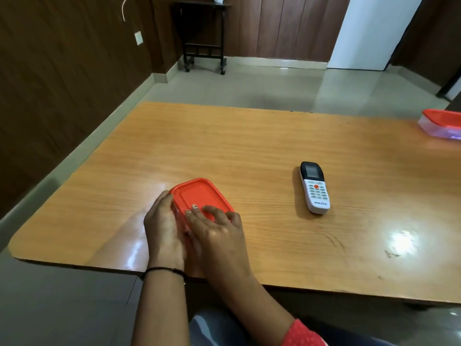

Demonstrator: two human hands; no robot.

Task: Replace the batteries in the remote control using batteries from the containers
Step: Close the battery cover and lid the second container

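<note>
A small container with an orange-red lid (197, 194) stands on the wooden table (249, 146) near its front left. My left hand (163, 228) grips the container's left side. My right hand (219, 233) lies on the near part of the lid, fingers spread across it. The lid sits on the container; its contents are hidden. A white and black remote control (314, 188) lies face up to the right, apart from both hands. A second container with an orange-red lid (442, 123) stands at the table's far right edge.
The table's front edge runs just below my wrists. Bare tabletop lies between the near container and the remote. Beyond the table is tiled floor, with a dark wheeled stand (203, 36) against the wood-panelled wall.
</note>
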